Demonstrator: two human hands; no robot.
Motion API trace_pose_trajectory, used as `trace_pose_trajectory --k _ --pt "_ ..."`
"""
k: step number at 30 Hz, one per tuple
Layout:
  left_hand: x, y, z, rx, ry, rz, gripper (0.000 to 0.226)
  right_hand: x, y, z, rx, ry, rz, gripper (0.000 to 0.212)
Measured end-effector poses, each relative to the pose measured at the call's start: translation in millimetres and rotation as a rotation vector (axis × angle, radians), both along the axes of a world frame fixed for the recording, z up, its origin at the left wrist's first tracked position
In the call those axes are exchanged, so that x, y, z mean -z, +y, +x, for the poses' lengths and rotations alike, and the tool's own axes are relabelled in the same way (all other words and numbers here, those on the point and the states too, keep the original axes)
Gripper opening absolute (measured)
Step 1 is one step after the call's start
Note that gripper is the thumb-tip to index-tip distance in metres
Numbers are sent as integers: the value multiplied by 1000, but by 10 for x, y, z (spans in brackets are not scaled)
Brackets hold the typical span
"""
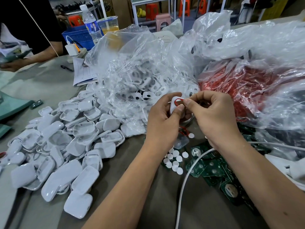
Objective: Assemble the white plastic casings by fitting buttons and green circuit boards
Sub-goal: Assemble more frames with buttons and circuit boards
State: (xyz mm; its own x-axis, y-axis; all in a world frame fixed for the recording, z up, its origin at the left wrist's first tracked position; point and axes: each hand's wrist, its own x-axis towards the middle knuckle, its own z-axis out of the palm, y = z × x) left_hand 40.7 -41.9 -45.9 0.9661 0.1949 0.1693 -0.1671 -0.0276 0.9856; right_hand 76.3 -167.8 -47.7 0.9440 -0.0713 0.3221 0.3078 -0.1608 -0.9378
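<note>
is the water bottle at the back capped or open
Capped. The clear water bottle stands upright behind the blue basket, and a white cap sits on its neck.

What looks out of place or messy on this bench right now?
A white cable trails across the green circuit boards under the right hand. Loose white button discs lie scattered, and one green board sits apart, far left.
</note>
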Motion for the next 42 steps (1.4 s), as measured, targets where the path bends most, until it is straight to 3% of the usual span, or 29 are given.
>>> trace_pose_trajectory --k 8,17,31,36,42 --pt "14 19 12 22 3 -69 19 14 13 -28 -17 35 40 8" --pt "-9 72 -7 86 32 -194 20 -63 11 -76 -90 146 203 13" --pt "-6 62 -2 120 81 -169 31 -50 64 -132 44 -230 -250 17" --pt "-48 108 28 110 162 -124 34 -78 -45 -81 -183 -34 -128 5" --pt "-127 327 44 140 298 -156 32 -81 -74 -47 -334 -151 -299 11"
